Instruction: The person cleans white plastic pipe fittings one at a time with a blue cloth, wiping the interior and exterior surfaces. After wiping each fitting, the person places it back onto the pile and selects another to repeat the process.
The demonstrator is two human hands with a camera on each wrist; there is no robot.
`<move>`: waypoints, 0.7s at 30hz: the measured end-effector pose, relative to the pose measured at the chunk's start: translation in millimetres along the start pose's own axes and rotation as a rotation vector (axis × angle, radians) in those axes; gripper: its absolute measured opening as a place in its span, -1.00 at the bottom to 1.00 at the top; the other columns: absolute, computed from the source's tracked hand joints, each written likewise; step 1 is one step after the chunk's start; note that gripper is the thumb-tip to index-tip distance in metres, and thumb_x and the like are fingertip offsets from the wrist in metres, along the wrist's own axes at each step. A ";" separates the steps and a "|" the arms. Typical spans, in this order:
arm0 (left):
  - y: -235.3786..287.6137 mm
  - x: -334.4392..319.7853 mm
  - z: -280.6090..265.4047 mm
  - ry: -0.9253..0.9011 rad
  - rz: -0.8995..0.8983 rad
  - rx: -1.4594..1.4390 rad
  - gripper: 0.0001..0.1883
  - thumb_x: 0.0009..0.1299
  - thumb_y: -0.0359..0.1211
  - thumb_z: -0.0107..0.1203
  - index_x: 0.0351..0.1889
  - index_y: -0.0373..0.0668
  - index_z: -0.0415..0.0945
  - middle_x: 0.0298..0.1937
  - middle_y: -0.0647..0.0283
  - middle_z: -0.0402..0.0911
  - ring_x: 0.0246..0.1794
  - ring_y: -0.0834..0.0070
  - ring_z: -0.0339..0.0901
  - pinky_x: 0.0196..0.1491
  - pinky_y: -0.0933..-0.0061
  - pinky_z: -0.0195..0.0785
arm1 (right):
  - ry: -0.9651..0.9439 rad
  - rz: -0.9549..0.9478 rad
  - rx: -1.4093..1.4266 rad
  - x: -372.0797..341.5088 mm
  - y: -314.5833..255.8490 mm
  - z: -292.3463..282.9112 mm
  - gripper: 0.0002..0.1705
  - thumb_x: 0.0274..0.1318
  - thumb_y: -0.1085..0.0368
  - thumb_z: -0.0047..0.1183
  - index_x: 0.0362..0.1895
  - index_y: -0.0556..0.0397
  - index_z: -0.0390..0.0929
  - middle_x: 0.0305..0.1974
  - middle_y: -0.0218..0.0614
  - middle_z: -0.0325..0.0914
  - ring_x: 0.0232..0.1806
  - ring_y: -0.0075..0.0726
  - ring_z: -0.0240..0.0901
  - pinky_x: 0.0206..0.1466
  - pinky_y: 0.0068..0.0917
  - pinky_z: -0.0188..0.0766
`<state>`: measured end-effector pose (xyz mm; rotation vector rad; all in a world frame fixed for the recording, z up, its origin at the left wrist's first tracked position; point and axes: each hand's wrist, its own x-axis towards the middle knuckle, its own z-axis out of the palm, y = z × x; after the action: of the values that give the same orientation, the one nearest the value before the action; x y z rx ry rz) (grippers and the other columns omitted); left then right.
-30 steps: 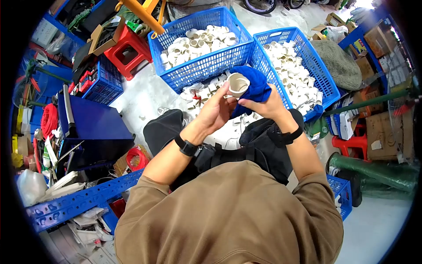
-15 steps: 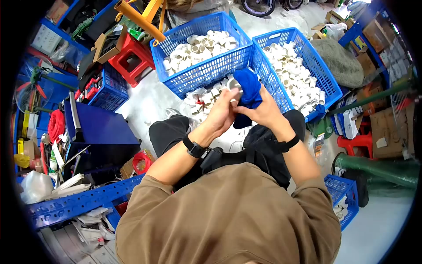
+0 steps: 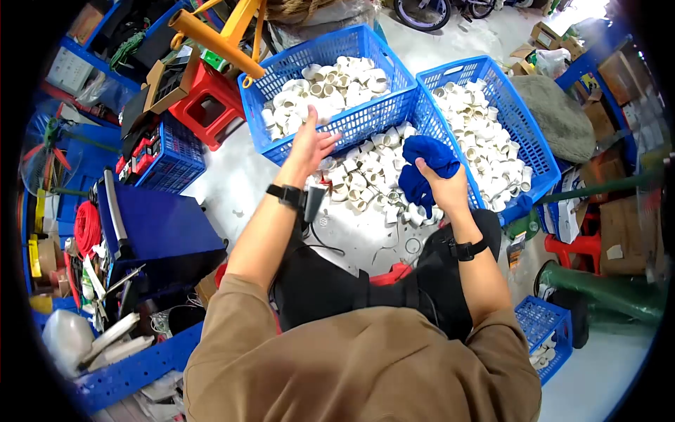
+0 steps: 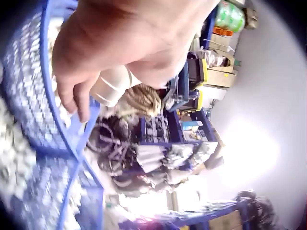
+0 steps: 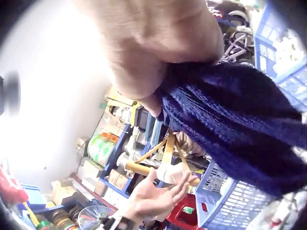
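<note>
My left hand is at the near wall of the left blue basket, fingers extended and spread. A white pipe fitting shows beside that hand in the left wrist view. The right wrist view shows the fitting between the thumb and spread fingers of the left hand, which do not curl round it; whether it touches them is unclear. My right hand grips a bunched dark blue cloth, which hangs from the fingers above loose white fittings on the floor.
A second blue basket of white fittings adjoins the first on the right. An orange tube juts toward the left basket's back corner, near a red stool. A dark blue box stands at left; a small blue crate at lower right.
My hands have moved apart: the left went up and left to the left basket and its fingers opened out, while the right moved slightly right with the blue cloth. The fitting has left the cloth.
</note>
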<state>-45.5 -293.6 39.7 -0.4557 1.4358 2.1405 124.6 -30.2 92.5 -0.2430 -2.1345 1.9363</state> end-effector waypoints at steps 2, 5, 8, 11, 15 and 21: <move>-0.3 15.1 8.1 -0.126 -0.045 0.134 -0.06 0.46 0.27 -0.05 0.57 -0.08 -0.17 0.53 -0.16 0.04 0.47 0.00 0.21 0.37 -0.08 0.18 | 0.102 0.065 0.082 20.9 16.6 11.7 -0.66 0.24 0.28 0.25 0.03 0.21 0.64 -0.04 -0.30 0.69 -0.05 -0.44 0.60 0.10 -0.47 0.46; -24.1 -0.8 48.7 -0.409 -0.016 0.375 0.13 0.32 0.17 0.21 0.64 0.10 -0.37 0.63 0.05 -0.08 0.53 0.13 0.11 0.43 -0.15 0.05 | 0.050 0.182 0.578 58.2 55.8 31.9 -0.55 0.36 0.21 0.11 0.23 0.14 0.47 0.10 -0.31 0.57 0.11 -0.45 0.48 0.24 -0.44 0.35; -71.3 24.1 66.5 -0.579 0.188 0.050 0.20 0.18 -0.46 0.44 0.64 0.04 -0.25 0.59 0.12 0.04 0.48 0.28 0.16 0.37 0.13 0.23 | -0.308 0.174 0.298 87.7 86.8 42.5 -0.43 0.48 0.01 -0.11 0.28 0.23 0.38 0.26 -0.11 0.43 0.28 -0.18 0.38 0.36 -0.27 0.27; -92.2 60.7 56.5 -0.097 0.064 -0.104 -0.28 0.24 -0.58 0.32 0.36 -0.08 0.28 0.15 0.21 0.55 0.10 0.43 0.54 0.17 0.37 0.45 | -0.436 -0.106 -0.363 109.9 129.4 51.9 -0.28 0.47 -0.13 -0.17 0.34 0.27 0.30 0.41 0.28 0.07 0.45 0.29 0.07 0.50 -0.14 0.03; -77.5 114.2 23.6 0.147 0.066 -0.141 -0.67 0.35 -0.49 0.22 0.07 -0.17 0.49 -0.07 0.26 0.67 -0.12 0.46 0.64 -0.01 0.42 0.53 | -0.414 0.261 -0.260 106.7 209.4 75.3 -0.44 0.42 -0.02 -0.07 0.18 0.25 0.37 0.21 0.14 0.37 0.20 0.15 0.39 0.27 -0.17 0.32; -92.3 153.8 7.0 0.374 -0.001 -0.055 -0.68 0.35 -0.43 0.26 0.05 -0.20 0.49 -0.07 0.28 0.62 -0.11 0.50 0.59 -0.03 0.43 0.50 | -0.962 0.896 0.039 -24.6 287.1 139.3 -0.01 0.30 0.12 0.07 0.56 0.13 -0.27 -0.18 0.01 0.62 -0.25 0.07 0.60 -0.08 -0.20 0.50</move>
<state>-115.6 -223.5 -109.9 -0.9166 1.5701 2.1778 94.9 -140.2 -206.7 -0.3473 -2.8596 3.0536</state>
